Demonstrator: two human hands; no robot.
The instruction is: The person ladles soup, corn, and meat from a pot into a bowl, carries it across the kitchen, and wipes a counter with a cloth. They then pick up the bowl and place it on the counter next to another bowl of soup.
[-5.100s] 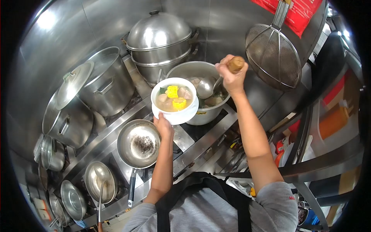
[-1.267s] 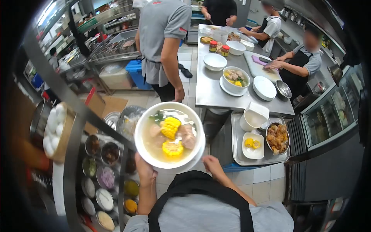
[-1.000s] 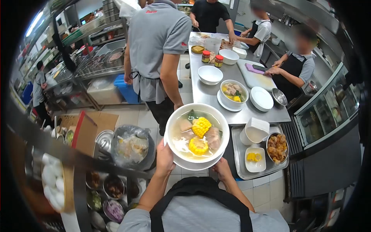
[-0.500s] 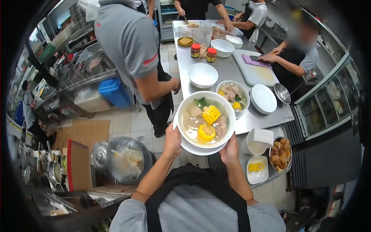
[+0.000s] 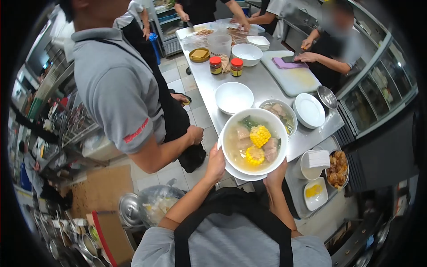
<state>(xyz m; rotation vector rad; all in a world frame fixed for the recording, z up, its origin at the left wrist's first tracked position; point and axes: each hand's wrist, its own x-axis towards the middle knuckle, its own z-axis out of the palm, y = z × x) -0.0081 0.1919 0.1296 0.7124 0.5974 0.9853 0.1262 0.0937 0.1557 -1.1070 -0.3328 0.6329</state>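
A white bowl of soup (image 5: 254, 141) with two corn pieces, meat chunks and greens rests on a white plate (image 5: 240, 174). My left hand (image 5: 216, 163) grips the plate at its left edge, and my right hand (image 5: 275, 173) grips it at the right. Just behind the held bowl, a second bowl of soup with meat (image 5: 281, 116) stands on the steel table (image 5: 255, 83). Near it are an empty white bowl (image 5: 234, 98) and a stack of white plates (image 5: 309, 110).
Close on the left stands a person in grey (image 5: 111, 89). Another person cuts at a white board (image 5: 291, 80). Two red-lidded jars (image 5: 226, 66) are on the table. At right, a lower tray (image 5: 291, 187) holds a tub, corn dish (image 5: 316, 194) and browned food (image 5: 337, 169).
The held bowl and both my hands appear further right in view. The person in grey at left has come nearer and looks larger. The view has shifted.
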